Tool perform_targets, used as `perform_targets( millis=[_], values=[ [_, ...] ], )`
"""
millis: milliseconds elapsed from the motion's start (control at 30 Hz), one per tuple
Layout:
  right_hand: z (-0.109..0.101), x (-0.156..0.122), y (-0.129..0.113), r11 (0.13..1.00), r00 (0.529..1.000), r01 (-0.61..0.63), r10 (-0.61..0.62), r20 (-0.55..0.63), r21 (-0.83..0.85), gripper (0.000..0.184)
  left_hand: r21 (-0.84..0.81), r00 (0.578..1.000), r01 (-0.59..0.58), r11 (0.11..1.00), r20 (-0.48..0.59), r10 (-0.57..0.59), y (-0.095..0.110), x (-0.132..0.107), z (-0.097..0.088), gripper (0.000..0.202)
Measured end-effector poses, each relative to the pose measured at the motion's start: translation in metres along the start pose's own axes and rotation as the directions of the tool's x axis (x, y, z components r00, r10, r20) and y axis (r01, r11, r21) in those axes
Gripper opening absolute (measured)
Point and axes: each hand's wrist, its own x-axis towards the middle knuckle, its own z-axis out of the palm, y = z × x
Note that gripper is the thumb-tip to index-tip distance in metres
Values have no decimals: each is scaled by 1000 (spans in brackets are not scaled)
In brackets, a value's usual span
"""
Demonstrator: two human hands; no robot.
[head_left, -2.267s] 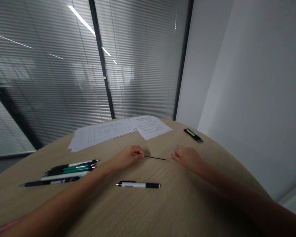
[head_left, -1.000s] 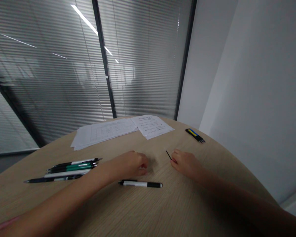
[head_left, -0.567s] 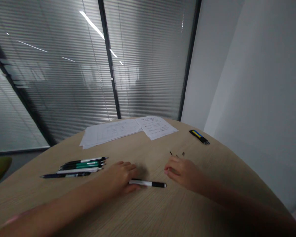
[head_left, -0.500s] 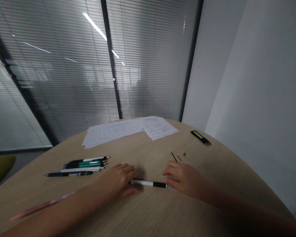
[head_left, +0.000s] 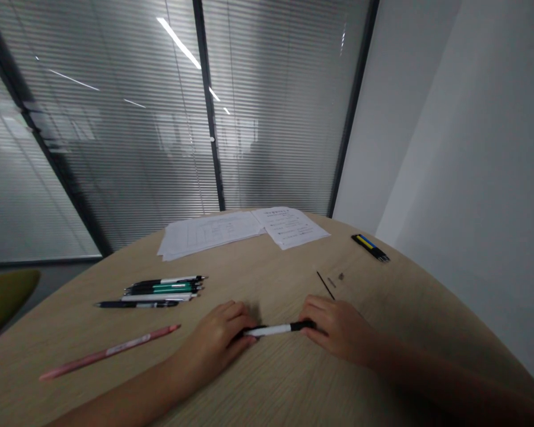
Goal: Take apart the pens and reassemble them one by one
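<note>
The **left hand** [head_left: 216, 338] rests on the desk with fingers curled over the left end of a white-and-black pen [head_left: 272, 329], looks closed on it. The **right hand** [head_left: 338, 329] is half curled, fingertips on the pen's black right end; can't tell if gripping or only touching. Pen lies flat between the hands on the pale wood-grain desk [head_left: 267, 279], long axis across the view, rising slightly to the right. Black end points right; left end hidden by the left fingers.

Beyond the right hand, a thin black rod [head_left: 325, 285] lies on the desk, tilted, with a tiny dark piece [head_left: 340, 276] just beside it; too small to identify. Further right near the edge sits a slim black, yellow and blue pack [head_left: 370, 247].

Left of the left hand lies a pink pencil [head_left: 111, 353], angled. Above it, a group of black, green and white pens [head_left: 160, 290] lies side by side, roughly parallel. Printed paper sheets [head_left: 209, 234] and a second, overlapping sheet [head_left: 291, 228] lie at the far edge. Behind the desk is a glass partition with blinds [head_left: 115, 148]; an olive-green seat [head_left: 4, 302] shows at far left.
</note>
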Motion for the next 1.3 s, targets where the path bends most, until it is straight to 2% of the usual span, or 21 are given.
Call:
perform_targets(
  millis=[200,367,533,600,667,767,967,1133,1300],
  values=[
    [-8,0,12,999,999,35,-34,-11,15,9,-125,1000,2,992,3,-2,1,-1,-1,13],
    [-13,1,29,1000,997,20,-21,-68,-21,7,-229,998,70,971,16,-68,-1,1,-3,12],
    [-18,5,63,989,968,-140,146,-204,43,9,-339,980,192,921,21,-196,-2,5,-6,14],
    [-17,7,74,971,943,-213,232,-239,104,12,-379,967,240,894,14,-254,-4,7,-6,16],
    [-13,8,80,961,929,-241,269,-254,136,15,-413,950,286,865,3,-312,-7,8,-6,19],
    [-6,10,78,976,944,-193,213,-252,105,15,-459,924,336,823,-10,-383,-12,8,-4,22],
    [5,19,66,995,973,-93,97,-208,28,14,-541,894,379,750,4,-449,-13,9,-1,21],
    [11,25,62,994,984,-106,109,-141,29,17,-566,889,374,735,-7,-457,-12,10,0,19],
    [4,26,59,984,976,-167,174,-133,58,17,-570,890,374,731,1,-455,-10,10,-2,19]
  ],
)
